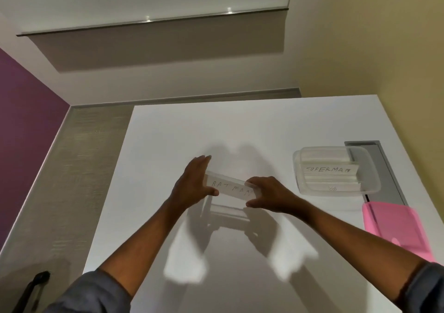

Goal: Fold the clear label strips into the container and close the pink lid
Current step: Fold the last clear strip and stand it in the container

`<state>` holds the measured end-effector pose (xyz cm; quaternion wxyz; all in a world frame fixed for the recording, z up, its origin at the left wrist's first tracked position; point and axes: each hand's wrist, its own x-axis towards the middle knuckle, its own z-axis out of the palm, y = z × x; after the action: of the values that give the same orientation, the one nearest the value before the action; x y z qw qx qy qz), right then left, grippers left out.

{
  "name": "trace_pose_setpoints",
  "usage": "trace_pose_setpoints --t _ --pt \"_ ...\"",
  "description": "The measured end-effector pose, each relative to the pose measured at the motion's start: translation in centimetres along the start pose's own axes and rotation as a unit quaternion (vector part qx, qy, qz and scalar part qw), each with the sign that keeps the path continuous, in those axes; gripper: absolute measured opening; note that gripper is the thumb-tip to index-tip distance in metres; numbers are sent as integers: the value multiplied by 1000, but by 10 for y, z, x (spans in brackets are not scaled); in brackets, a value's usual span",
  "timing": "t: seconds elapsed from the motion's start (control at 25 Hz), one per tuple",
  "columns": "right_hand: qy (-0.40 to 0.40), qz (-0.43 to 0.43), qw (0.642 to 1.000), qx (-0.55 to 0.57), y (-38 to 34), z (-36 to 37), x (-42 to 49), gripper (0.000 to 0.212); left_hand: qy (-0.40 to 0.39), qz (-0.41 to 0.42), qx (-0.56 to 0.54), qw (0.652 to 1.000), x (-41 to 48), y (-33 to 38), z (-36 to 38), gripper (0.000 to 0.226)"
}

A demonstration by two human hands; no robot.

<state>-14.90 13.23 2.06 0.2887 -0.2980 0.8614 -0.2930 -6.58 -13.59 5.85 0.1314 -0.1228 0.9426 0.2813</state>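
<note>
A clear label strip (230,187) with "BATMAN" written on it is held above the white table (240,125), one end in each hand. My left hand (194,182) grips its left end and my right hand (266,194) pinches its right end. Another clear piece (228,210) lies on the table just below the strip. To the right stands the clear container (336,170), open, with folded strips inside, one reading "SUPERMAN". The pink lid (396,228) lies flat near the table's right edge, in front of the container.
A grey metal slot (386,168) is set into the table under and behind the container. A yellow wall runs along the right, a purple wall on the left. A dark handle (36,286) shows at the lower left, beside the table.
</note>
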Motion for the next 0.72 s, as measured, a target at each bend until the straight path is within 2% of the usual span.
trace_pose_setpoints --t 0.12,0.28,0.72 --pt "-18 -8 1000 -13 21 -22 -16 51 -77 45 36 995 8 18 6 100" --pt "-16 0 1000 -19 48 -54 -39 51 -119 92 64 987 19 55 20 68" --pt "29 41 998 -33 126 -132 -94 61 -109 171 91 975 55 166 63 55"
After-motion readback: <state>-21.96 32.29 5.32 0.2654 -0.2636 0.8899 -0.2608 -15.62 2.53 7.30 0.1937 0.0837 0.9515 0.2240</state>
